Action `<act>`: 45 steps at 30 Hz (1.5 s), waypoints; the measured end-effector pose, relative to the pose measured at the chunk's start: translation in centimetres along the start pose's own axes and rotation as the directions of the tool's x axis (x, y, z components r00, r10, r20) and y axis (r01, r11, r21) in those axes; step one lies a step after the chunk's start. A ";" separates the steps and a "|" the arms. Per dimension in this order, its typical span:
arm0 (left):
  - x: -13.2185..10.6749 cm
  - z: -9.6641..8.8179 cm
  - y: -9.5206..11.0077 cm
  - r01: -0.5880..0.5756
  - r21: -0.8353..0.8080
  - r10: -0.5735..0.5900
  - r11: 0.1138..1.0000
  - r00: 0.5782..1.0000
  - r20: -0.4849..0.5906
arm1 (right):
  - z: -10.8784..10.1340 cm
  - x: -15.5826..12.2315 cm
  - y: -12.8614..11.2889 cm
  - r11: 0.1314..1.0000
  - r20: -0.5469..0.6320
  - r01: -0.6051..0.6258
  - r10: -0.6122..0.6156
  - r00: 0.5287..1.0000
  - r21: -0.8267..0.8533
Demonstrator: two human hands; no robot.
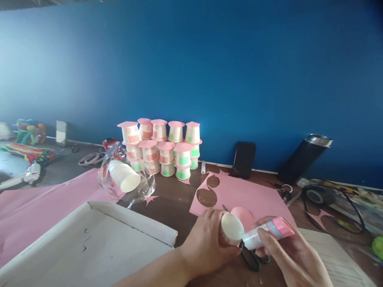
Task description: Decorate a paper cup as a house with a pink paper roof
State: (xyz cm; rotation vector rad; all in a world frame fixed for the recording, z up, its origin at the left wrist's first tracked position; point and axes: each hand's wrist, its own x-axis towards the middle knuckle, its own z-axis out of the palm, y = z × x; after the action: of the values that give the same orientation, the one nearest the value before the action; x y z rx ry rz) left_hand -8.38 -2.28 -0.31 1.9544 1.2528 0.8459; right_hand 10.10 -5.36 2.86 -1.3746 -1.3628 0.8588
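One paper cup (231, 230): held above the bench (167, 197), between two hands, with its round end tilted up toward the camera; impossible to tell surely whether mouth or recessed base.

Left hand (206, 237): curled snugly around the cup's side, thumb on the near face, steadying it at an angle.

Right hand (299, 255): closed around a pink-ended glue tube (269, 231), probably adhesive by its look.

Glue tube: aimed at the cup's rim, touching or all but touching; to judge by the pose, caught in the gluing step.

Rim: calls, in all likelihood, for a slow turn of the cup under the tip, with light, even pressure and a steady left hold.

Pink disc (243, 217): lying just behind the cup, partly hidden by it; probably wanted once glued all round, with one hand freed to pick it up.

House cups (165, 154): stacked by the blue wall (209, 71), topped with pink roofs, marked in red and green.

Pink sheet (263, 195): spread beyond the hands, cut through with round holes.

Scissors (253, 269): resting on the bench below the cup, black handles showing.
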 end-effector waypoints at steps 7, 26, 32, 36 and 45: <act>-0.2 -0.1 0.2 -0.031 -0.002 0.031 1.000 1.000 0.005 | 0.4 0.8 1.3 0.937 0.026 -0.207 0.208 0.978 0.282; -0.2 0.0 0.3 -0.053 0.007 0.052 0.999 0.999 0.014 | 0.8 1.4 0.7 0.681 0.108 -0.371 0.396 0.912 0.632; -0.2 0.1 0.1 -0.046 0.014 0.046 0.999 0.999 0.010 | 0.5 1.7 1.8 0.580 0.199 -0.458 0.454 0.868 0.673; -0.2 0.0 0.2 -0.045 0.008 0.045 0.999 0.999 0.014 | 0.7 1.5 1.7 0.589 0.218 -0.471 0.449 0.866 0.657; -0.2 -0.1 0.4 -0.071 0.025 0.071 0.997 0.997 0.015 | 0.8 1.5 1.8 0.674 0.163 -0.421 0.414 0.896 0.607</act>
State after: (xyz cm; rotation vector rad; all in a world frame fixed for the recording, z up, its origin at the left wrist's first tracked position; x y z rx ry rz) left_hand -8.31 -2.56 0.03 2.0320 1.1976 0.8535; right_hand 10.07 -3.60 1.12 -1.1356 -0.6360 1.4789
